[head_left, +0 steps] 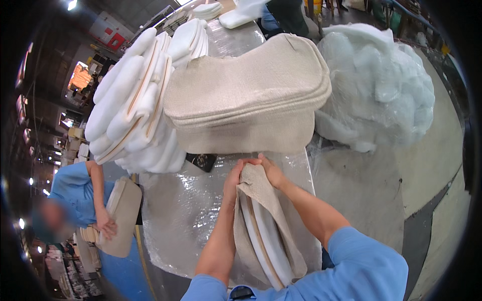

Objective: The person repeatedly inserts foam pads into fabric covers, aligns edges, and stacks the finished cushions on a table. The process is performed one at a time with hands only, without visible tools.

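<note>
A beige fabric cushion cover (256,176) stands on edge in front of me, its open side toward my body. Inside it sits a white padded cushion insert (261,246) with a thin tan layer between its white halves. My left hand (234,176) wraps the left side of the cover's far end. Pressed against the right side of that same end is my right hand (271,173). The fingers of both hands meet near the tip and are partly hidden. Just beyond them lies a stack of beige cushion covers (246,85).
White padded inserts (135,100) are piled at the far left. A large plastic-wrapped bundle of white padding (376,85) stands at right. A small black object (202,161) lies on the plastic-covered table (186,215). At left, a person in blue (75,180) handles a beige cushion (123,215).
</note>
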Tool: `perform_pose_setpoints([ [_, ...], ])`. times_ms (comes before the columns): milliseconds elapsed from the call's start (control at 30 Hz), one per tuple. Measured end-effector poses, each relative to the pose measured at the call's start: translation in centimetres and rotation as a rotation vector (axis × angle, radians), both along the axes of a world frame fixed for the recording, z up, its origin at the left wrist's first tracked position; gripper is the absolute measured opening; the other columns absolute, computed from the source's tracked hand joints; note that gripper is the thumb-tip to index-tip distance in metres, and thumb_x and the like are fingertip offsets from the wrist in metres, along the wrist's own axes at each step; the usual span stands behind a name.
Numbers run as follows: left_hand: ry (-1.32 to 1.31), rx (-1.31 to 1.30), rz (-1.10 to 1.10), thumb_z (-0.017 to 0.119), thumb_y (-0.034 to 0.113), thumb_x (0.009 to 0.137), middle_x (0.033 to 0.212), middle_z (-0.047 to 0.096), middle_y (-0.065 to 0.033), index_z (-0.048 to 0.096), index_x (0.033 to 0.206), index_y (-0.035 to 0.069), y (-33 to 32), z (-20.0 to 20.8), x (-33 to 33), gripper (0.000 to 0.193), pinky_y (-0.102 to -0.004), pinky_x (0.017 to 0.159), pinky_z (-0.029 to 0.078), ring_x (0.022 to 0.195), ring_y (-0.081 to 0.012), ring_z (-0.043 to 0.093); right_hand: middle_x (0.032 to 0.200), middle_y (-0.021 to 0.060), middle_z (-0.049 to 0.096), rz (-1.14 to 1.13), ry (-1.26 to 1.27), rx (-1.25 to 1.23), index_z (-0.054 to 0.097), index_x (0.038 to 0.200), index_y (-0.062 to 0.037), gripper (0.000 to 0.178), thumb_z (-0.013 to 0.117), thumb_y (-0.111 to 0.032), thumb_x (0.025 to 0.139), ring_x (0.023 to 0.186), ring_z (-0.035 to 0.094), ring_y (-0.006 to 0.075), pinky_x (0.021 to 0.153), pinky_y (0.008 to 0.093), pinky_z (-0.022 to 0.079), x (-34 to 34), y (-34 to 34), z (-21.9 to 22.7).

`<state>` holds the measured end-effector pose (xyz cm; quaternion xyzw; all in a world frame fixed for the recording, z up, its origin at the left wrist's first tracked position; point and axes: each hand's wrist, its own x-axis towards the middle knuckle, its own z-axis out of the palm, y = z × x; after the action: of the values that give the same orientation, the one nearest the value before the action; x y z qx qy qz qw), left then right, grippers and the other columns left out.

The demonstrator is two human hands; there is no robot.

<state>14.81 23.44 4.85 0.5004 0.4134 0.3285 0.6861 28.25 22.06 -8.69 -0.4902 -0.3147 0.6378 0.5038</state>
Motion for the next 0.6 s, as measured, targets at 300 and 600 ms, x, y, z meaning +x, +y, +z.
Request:
perform_pose_setpoints([
  [300, -0.208, 0.205, 0.081, 0.037, 0.031, 0.109, 0.119, 0.067, -0.0178, 0.065, 0.105, 0.0, -5.0, 3.9, -1.7, 0.043, -0.0512, 0.118, 0.034, 0.134, -0.0362, 0.051, 0.15, 0.0251, 0.054, 0.155, -0.01, -0.334, 0.05, 0.148, 0.008, 0.09, 0.025, -0.068, 0.107, 0.14, 0.049, 0.0308, 0.119, 0.0409, 0.034, -0.7, -10.5, 5.7],
  [600, -0.264, 0.203, 0.191, 0.037, 0.033, 0.108, 0.117, 0.067, -0.0196, 0.065, 0.103, 0.0, -7.2, 6.4, -3.5, 0.043, -0.0517, 0.117, 0.037, 0.132, -0.0371, 0.053, 0.144, 0.0211, 0.061, 0.358, -0.008, -0.309, 0.056, 0.145, 0.0041, 0.082, 0.024, -0.063, 0.11, 0.134, 0.054, 0.0304, 0.116, 0.0418, 0.037, -0.6, -25.4, 4.6],
])
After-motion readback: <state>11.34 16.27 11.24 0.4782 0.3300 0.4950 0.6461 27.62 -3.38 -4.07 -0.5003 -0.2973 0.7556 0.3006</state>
